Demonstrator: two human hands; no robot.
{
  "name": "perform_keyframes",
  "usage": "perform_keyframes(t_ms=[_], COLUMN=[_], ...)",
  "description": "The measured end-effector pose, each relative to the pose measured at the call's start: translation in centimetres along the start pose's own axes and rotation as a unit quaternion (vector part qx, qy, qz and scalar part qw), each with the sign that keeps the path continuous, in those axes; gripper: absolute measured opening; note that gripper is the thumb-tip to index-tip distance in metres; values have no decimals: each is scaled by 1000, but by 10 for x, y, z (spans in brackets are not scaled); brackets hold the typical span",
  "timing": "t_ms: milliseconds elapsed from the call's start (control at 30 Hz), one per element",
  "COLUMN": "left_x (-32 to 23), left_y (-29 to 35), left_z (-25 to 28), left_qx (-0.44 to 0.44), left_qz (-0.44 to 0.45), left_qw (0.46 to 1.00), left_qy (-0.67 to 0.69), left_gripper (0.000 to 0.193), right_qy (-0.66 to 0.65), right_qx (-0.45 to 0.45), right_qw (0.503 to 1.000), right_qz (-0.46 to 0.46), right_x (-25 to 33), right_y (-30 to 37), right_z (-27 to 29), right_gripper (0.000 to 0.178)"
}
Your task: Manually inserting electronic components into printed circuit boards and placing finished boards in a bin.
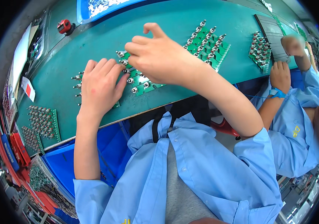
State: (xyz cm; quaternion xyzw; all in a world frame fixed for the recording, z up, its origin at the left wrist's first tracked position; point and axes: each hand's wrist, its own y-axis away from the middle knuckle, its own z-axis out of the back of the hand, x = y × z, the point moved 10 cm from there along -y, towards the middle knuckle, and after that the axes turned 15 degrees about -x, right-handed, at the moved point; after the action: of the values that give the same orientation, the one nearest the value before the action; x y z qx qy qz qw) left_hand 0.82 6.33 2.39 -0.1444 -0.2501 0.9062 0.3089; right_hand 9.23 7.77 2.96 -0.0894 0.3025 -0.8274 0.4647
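Observation:
Both my hands work over a green circuit board (141,89) set with small metal components that have upright shafts. My left hand (99,84) is closed, its thumb and index fingertip meeting at one small metal-shafted component (126,71) at the board's left side. Another board with similar metal parts (78,86) lies partly hidden under this hand. My right hand (155,56) is bent over the same middle board with its fingers curled and the little finger raised. Its thumb and whatever its fingertips grip are hidden. Next to my right wrist lies a board with rows of metal-shafted parts (208,43).
More filled boards (44,121) lie at the table's left end, and another (260,52) at the right. A blue tray (83,13) of shiny parts stands at the back, near a red object (65,27). A co-worker's hands (280,76) are at the right.

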Motion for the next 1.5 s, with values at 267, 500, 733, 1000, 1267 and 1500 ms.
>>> perform_keyframes(t_ms=[267,500,733,1000,1267,1500], left_x=[5,21,11,-42,-56,-54], left_y=[1,6,3,17,33,44], left_z=[-1,-15,-7,17,-5,-21], left_qx=[7,73,69,-16,-41,-45], left_qz=[27,70,55,102,195,247], left_qw=[1000,994,996,994,977,966], left_qy=[13,44,11,38,-75,-63], left_gripper=[11,9,8,18,37,46], right_qy=[-30,-6,-73,-86,-40,-44], right_qx=[31,75,110,44,71,66], right_qw=[999,995,989,994,994,992], right_qz=[-11,-58,-63,-53,-73,-94], right_x=[-2,-7,-1,-11,-5,-8], right_y=[1,-5,-10,-7,-1,4], right_z=[-6,-14,-23,-24,-10,-11], right_gripper=[14,13,12,13,14,15])
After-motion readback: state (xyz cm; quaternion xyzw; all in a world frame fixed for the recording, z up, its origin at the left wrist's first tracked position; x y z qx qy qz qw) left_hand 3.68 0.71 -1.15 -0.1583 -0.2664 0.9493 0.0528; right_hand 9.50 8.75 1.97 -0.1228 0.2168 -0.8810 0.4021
